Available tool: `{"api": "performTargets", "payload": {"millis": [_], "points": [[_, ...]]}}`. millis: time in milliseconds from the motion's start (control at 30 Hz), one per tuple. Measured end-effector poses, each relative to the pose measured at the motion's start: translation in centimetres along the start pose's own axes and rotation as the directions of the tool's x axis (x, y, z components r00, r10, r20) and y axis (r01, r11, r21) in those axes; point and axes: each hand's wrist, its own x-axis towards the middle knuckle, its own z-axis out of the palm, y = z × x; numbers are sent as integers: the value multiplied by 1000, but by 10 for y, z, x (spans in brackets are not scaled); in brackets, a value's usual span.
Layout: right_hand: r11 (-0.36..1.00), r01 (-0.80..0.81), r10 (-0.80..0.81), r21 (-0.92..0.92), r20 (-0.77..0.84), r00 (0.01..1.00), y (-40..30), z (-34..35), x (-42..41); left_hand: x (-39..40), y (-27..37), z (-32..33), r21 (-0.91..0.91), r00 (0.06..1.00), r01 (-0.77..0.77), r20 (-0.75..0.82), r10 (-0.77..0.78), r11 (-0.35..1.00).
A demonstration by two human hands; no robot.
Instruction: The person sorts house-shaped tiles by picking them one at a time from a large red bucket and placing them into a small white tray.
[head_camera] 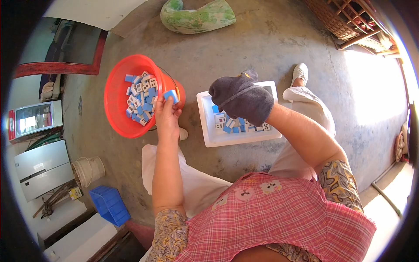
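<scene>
Between the thumb and fingers of my left hand (167,118) is a blue-backed mahjong tile (171,96), held by the right rim of a red plastic bucket (113,98). Many mahjong tiles (140,93) lie jumbled inside that bucket, some blue side up, some showing white faces. A dark grey cloth (242,96), worn like a mitt, covers my right hand, so its fingers are hidden. It hovers over a white foam box (244,142), partly blocking the view into it. More tiles (236,129) rest on the box floor.
A green, whitish-coated curved gourd (199,19) lies on the concrete floor ahead. To the left are a blue plastic crate (109,204), a dirty pale bucket (89,171) and a refrigerator (44,168). A woven basket (334,23) stands at the upper right. My shoe (300,73) is beyond the box.
</scene>
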Motion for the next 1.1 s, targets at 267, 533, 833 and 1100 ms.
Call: {"api": "performTargets", "payload": {"millis": [267, 533, 833, 1100], "points": [[1000, 22, -21, -4, 118, 993, -8, -2, 7, 18, -17, -66, -69, 998, 24, -50, -28, 997], [993, 115, -118, 29, 112, 987, -4, 10, 7, 19, -14, -100, -5, 976, -24, -218, 23, 1000], [997, 65, -42, -48, 384, 922, -13, -6, 16, 13, -2, -103, -128, 942, -144, -322, 96, 981], [954, -248, 199, 169, 265, 943, -16, -7, 17, -8, -48, -60, 145, 992, 10, 122, -28, 989]]}}
